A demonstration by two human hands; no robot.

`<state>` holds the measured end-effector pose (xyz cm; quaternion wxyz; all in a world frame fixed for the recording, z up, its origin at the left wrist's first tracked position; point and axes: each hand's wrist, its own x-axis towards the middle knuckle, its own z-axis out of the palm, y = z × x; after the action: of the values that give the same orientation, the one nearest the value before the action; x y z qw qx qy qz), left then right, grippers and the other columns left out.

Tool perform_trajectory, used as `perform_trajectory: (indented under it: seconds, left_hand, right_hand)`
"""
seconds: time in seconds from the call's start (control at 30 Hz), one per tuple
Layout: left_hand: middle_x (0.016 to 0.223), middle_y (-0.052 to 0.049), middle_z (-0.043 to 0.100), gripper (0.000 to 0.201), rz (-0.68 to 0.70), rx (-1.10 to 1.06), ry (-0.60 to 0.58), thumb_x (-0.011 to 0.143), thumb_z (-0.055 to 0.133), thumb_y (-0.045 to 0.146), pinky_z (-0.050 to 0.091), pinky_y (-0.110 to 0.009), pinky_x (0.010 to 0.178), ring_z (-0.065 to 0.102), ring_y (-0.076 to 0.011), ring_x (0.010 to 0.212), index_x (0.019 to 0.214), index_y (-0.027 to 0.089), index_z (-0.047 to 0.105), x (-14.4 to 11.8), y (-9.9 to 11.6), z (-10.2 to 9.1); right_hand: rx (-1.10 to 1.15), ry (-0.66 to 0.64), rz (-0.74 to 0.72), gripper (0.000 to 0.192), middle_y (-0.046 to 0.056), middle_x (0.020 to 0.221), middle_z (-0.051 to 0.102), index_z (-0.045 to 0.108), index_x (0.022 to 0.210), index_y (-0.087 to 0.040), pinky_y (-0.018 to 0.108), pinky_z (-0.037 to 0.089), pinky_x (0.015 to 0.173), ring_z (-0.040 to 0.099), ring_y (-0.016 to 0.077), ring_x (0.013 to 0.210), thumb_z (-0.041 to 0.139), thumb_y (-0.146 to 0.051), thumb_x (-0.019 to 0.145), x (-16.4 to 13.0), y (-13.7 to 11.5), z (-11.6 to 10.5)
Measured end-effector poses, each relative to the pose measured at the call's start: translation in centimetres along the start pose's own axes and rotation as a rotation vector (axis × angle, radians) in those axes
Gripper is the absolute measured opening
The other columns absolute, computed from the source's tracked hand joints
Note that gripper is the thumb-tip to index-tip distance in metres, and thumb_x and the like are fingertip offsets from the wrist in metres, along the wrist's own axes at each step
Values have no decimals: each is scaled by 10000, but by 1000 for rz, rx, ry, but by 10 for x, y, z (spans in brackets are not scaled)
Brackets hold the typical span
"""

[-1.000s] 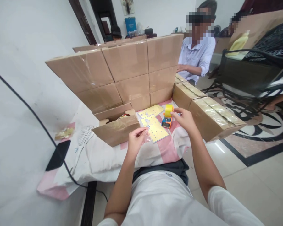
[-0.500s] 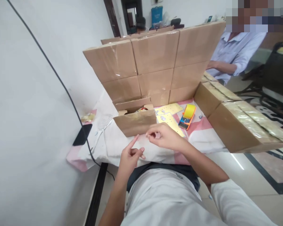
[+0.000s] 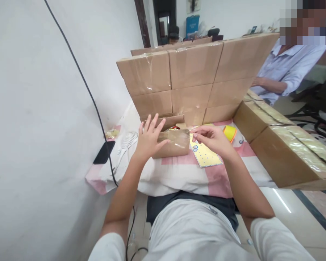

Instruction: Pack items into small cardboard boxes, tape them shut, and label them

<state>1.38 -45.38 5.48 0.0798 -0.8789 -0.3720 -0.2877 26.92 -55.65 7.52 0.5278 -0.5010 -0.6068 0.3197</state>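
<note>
My left hand [image 3: 149, 139] is spread open, fingers apart, against the front flap of a small open cardboard box [image 3: 174, 143]. My right hand [image 3: 212, 139] hovers over a yellow perforated sheet [image 3: 205, 156], fingertips pinched together near the box's right edge; whether something small is between them cannot be made out. A yellow and orange tape dispenser [image 3: 229, 132] lies just behind the right hand, partly hidden by it.
A wall of stacked cardboard boxes [image 3: 195, 76] stands behind the work area, with taped boxes [image 3: 285, 145] along the right. A pink and white cloth [image 3: 179, 174] covers the surface. A black phone [image 3: 104, 152] and a cable [image 3: 92, 101] lie left. A person in a light shirt [image 3: 290, 69] sits behind.
My left hand rose from near my lap and spread open against the small box's flap. My right hand moved forward over the yellow sheet. The camera view shifted left.
</note>
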Motion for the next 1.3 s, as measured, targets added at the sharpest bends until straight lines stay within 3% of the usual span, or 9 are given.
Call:
perform_trajectory:
  seconds: [0.07, 0.17, 0.3, 0.37, 0.43, 0.53, 0.7, 0.93, 1.3]
  left_hand:
    - [1720, -102, 244, 820, 36, 36, -168, 941, 584, 629, 165, -629, 1264, 160, -394, 1598, 1626, 246, 348, 36, -2, 12]
    - [1692, -121, 316, 792, -23, 39, -294, 984, 515, 609, 212, -628, 1254, 243, -389, 1573, 1636, 207, 315, 63, 0, 31]
    - [1388, -122, 666, 448, -82, -18, -297, 1053, 448, 407, 448, -486, 1118, 623, -310, 1261, 1411, 209, 629, 55, 9, 41]
    - [1243, -95, 734, 389, -98, -81, -324, 1062, 410, 331, 518, -404, 998, 691, -265, 1090, 1234, 204, 735, 44, 14, 42]
    - [1258, -89, 729, 398, -90, -107, -301, 1063, 395, 312, 519, -385, 994, 677, -263, 1115, 1210, 191, 745, 32, 17, 44]
    - [1379, -96, 669, 433, -50, -86, -219, 1055, 434, 380, 452, -418, 1124, 582, -295, 1286, 1349, 174, 676, 15, 19, 50]
    - [1445, -114, 619, 583, -12, -61, -177, 998, 536, 528, 397, -466, 1196, 482, -333, 1398, 1451, 166, 594, -2, 18, 57]
    - [1461, -99, 612, 579, -35, -49, -158, 1007, 510, 541, 406, -478, 1187, 475, -328, 1413, 1475, 206, 568, -5, 19, 60]
    - [1484, -90, 599, 567, -68, -40, -182, 1008, 500, 542, 411, -479, 1176, 469, -329, 1424, 1475, 229, 574, -3, 19, 61]
  right_hand:
    - [70, 40, 36, 296, 31, 687, 696, 770, 874, -177, 276, 442, 579, 576, 144, 611, 814, -458, 791, 4, 3, -6]
    - [172, 90, 74, 302, 0, 627, 627, 750, 789, -189, 265, 403, 546, 511, 117, 567, 874, -459, 733, 12, 11, -18]
    - [392, -36, 106, 355, -55, 546, 467, 690, 699, -192, 256, 324, 508, 365, 75, 500, 918, -464, 682, 31, 20, -42]
    - [511, -166, 108, 428, -82, 512, 359, 613, 641, -199, 250, 309, 496, 321, 69, 480, 918, -497, 672, 45, 22, -51]
    - [573, -262, 106, 497, -98, 499, 271, 523, 599, -211, 244, 299, 485, 293, 67, 469, 899, -525, 688, 62, 23, -54]
    - [426, -317, 167, 481, -90, 510, 310, 513, 594, -204, 237, 252, 471, 275, 59, 475, 874, -502, 707, 88, 30, -41]
    - [-94, -239, 261, 304, -25, 550, 519, 665, 643, -149, 254, 272, 500, 394, 78, 522, 819, -405, 700, 115, 55, -10]
    - [52, -219, 247, 339, -53, 505, 464, 683, 687, -144, 248, 236, 481, 353, 69, 494, 820, -453, 712, 106, 67, -13]
    - [440, -313, 135, 419, -90, 477, 344, 615, 647, -186, 246, 211, 477, 261, 54, 467, 851, -514, 757, 73, 14, -30]
